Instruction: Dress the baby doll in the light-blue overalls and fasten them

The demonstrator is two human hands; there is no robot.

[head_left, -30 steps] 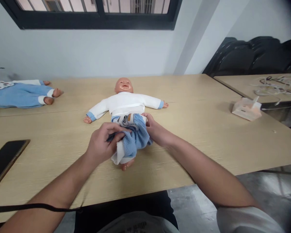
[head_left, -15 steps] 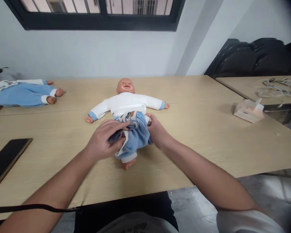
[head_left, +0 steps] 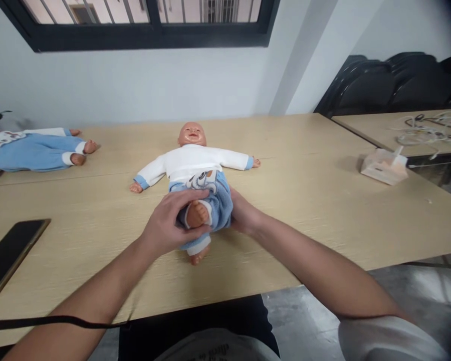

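A baby doll [head_left: 193,134] in a white top with light blue cuffs lies on its back, arms spread, head toward the wall. Blue trousers [head_left: 221,200] with a printed waistband cover its legs. My left hand [head_left: 173,218] is closed around one trouser leg's white cuff, from which a doll's foot [head_left: 197,214] sticks out toward me. The other foot [head_left: 200,255] rests lower, past its own white cuff. At the right side of the trousers is my right hand [head_left: 244,210]; its fingers are hidden behind the fabric.
A second doll in blue trousers [head_left: 37,150] lies at the far left of the wooden table [head_left: 304,200]. Nearer on the left is a phone [head_left: 13,255]. A tissue box [head_left: 384,166] stands at the right, and cables [head_left: 428,130] lie on another table.
The doll's foot has come out of the trouser leg's cuff between my left fingers. My right hand has moved slightly down and behind the trousers. The view has shifted a little.
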